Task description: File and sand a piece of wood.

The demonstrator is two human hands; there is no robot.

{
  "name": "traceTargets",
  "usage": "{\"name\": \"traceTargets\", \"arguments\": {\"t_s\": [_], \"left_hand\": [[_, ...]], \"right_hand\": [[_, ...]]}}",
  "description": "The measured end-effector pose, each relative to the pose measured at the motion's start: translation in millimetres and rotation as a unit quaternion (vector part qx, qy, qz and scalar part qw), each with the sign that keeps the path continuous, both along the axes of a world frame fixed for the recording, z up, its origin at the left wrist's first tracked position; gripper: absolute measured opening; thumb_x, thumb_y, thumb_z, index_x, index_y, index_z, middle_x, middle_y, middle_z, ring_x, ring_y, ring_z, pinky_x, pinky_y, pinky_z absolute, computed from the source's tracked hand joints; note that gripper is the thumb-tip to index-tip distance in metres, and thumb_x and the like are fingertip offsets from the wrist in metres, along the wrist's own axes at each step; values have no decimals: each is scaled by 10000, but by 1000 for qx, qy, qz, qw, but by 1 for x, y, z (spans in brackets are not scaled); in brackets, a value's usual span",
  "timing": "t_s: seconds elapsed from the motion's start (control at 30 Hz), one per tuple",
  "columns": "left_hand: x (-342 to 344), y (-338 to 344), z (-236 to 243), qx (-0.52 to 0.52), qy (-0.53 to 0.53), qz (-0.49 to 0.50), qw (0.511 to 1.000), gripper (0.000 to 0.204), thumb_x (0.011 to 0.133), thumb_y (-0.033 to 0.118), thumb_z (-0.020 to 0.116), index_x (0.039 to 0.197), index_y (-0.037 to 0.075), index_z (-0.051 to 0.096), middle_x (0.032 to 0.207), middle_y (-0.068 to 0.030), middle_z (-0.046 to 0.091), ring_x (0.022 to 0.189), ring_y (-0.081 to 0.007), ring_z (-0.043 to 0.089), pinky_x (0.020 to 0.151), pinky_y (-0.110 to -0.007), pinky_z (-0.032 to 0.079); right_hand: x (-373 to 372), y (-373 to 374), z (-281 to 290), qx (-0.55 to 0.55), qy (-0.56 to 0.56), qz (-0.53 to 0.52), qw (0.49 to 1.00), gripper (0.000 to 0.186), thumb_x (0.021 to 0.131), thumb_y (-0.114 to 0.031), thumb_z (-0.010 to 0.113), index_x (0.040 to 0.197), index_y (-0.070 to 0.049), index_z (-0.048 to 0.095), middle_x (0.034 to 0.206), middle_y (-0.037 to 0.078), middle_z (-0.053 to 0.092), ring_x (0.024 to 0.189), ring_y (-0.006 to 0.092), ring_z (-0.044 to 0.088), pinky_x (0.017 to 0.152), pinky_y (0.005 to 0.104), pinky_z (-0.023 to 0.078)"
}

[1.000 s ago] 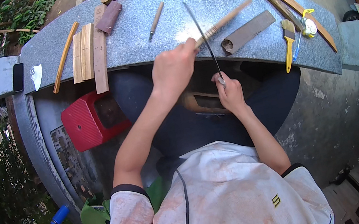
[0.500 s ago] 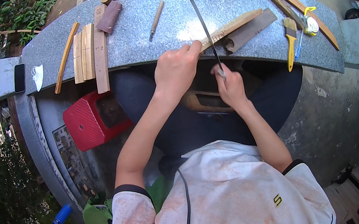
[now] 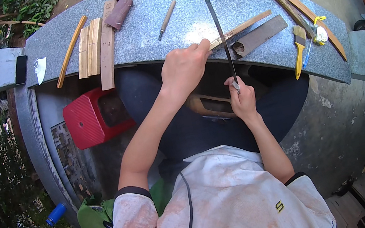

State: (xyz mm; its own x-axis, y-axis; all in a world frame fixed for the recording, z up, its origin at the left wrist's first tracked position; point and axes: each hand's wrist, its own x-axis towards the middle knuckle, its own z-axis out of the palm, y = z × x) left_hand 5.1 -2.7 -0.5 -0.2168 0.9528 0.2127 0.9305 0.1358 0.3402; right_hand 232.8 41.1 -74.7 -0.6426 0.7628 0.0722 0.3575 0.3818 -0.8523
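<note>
My left hand (image 3: 185, 68) is closed on the near end of a narrow wooden strip (image 3: 245, 25), pressing it at the table's front edge. Dark marks cross the strip close to my fingers. In my closed right hand (image 3: 242, 99) is the handle end of a saw (image 3: 218, 24), seen almost edge-on as a long, thin dark line. It crosses over the strip just right of my left hand, its far tip pointing away over the table. Whether its teeth touch the wood cannot be made out. A dark block (image 3: 260, 35) with a hollowed end lies beside the strip.
On the grey speckled table (image 3: 141, 33) lie a carving tool (image 3: 167, 20), several wood pieces (image 3: 95, 46) and a purplish block (image 3: 119, 13). At right are a brush (image 3: 299, 50), a tape measure (image 3: 320, 35) and long wooden lengths (image 3: 317, 17). A red stool (image 3: 84, 121) stands below.
My right hand has drawn the saw back toward me, and its far tip sits nearer. The left hand still holds the strip. The whole view has shifted slightly.
</note>
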Motion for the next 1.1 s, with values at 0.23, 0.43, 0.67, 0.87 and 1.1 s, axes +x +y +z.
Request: {"name": "traceTargets", "arguments": {"t_s": [0.23, 0.43, 0.67, 0.87, 1.1], "left_hand": [[1, 0, -2, 7, 9, 1, 1000, 198, 1017, 249, 737, 1004, 95, 613, 743, -98, 690, 645, -340, 717, 567, -461, 552], [1, 0, -3, 12, 16, 1, 1000, 187, 1011, 242, 742, 1015, 95, 626, 733, -93, 684, 639, -338, 716, 566, -457, 555], [1, 0, -5, 7, 20, 0, 1000, 176, 1009, 233, 744, 1033, 94, 638, 742, -84, 695, 649, -331, 725, 571, -454, 560], [1, -1, -3, 2, 23, 0, 1000, 173, 1015, 233, 736, 1022, 96, 631, 746, -83, 697, 655, -333, 727, 577, -456, 561], [1, 0, -4, 5, 19, 3, 1000, 178, 1018, 239, 732, 1013, 96, 625, 747, -85, 695, 661, -335, 729, 579, -456, 563]], "right_hand": [[-22, -1, -3, 7, 28, -2, 1000, 178, 1129, -128, 565, 1072, -15, 691, 634, 120, 504, 505, 245, 546, 540, 377, 402], [-27, 0, -4, 10, 46, -17, 999, 167, 1128, -116, 565, 1075, -14, 685, 637, 110, 500, 511, 221, 536, 539, 369, 396], [-27, 4, -2, 18, 44, -20, 999, 157, 1122, -107, 568, 1080, -12, 686, 645, 109, 504, 520, 218, 536, 544, 368, 401], [-29, 4, -1, 15, 49, -18, 999, 159, 1122, -108, 570, 1079, -9, 687, 661, 116, 537, 531, 223, 566, 555, 364, 422], [-31, 5, 0, 16, 46, -15, 999, 157, 1122, -109, 570, 1082, -10, 686, 671, 120, 557, 539, 231, 586, 558, 363, 430]]}}
